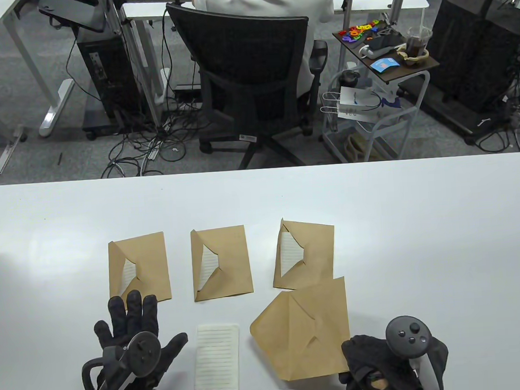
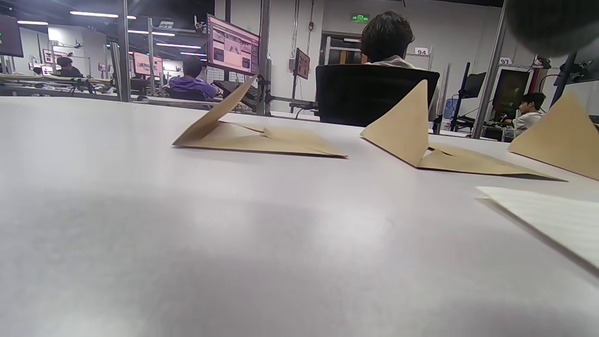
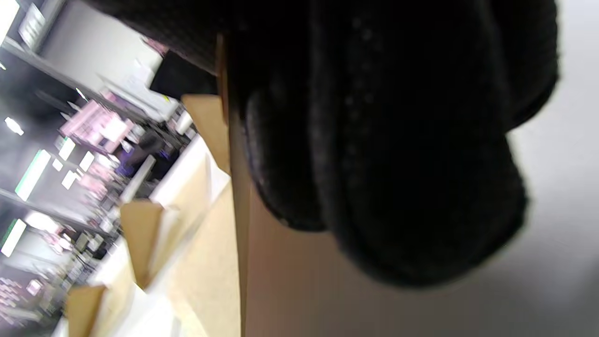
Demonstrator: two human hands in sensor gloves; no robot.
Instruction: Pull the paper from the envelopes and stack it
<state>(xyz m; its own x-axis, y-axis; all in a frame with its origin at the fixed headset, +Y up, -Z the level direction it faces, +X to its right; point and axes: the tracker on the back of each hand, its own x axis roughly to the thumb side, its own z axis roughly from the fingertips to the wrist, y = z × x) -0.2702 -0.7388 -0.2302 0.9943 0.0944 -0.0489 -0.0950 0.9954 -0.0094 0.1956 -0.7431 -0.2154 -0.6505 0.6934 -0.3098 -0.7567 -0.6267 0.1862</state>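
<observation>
On the white tabletop (image 1: pixel 421 238) three brown envelopes lie in a row, left (image 1: pixel 145 263), middle (image 1: pixel 229 263) and right (image 1: pixel 312 253), each with lined paper showing under its open flap. One lined sheet (image 1: pixel 217 358) lies flat near the front edge. The left hand (image 1: pixel 131 357) is flat with a spread grip, holding nothing. The right hand (image 1: pixel 394 367) pinches the corner of a fourth, opened envelope (image 1: pixel 308 333).
</observation>
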